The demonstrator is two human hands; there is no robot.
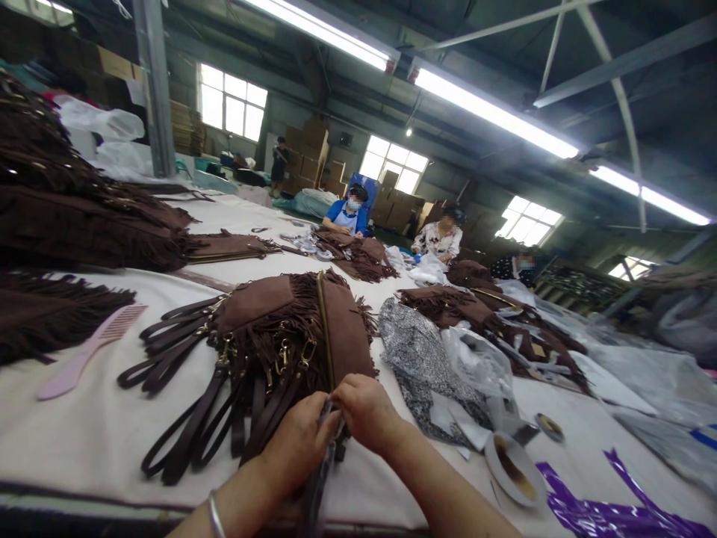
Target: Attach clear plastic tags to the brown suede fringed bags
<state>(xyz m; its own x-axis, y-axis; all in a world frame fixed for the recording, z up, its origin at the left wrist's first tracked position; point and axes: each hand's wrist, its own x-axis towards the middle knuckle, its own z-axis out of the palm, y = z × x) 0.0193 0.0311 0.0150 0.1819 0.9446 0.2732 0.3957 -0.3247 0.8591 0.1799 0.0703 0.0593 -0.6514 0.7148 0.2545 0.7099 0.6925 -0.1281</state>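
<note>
A pile of brown fringed suede bags [291,321] lies on the white table [95,418] in front of me, their dark straps [184,418] spread toward the near edge. My left hand [299,441] and my right hand [367,411] meet at the near end of the top bag, by its zipper line. Both are closed in a pinch on a small dark part with a dark strap hanging down below it. What exactly they pinch is partly hidden by the fingers. A silver bangle [216,515] is on my left wrist.
A pink comb [89,351] lies at the left. More brown fringed bags are stacked at the far left [67,217]. Patterned cloth [417,359], clear plastic bags [482,366], a tape roll [512,467] and purple film [610,508] lie right. Seated workers [347,213] are at the far end.
</note>
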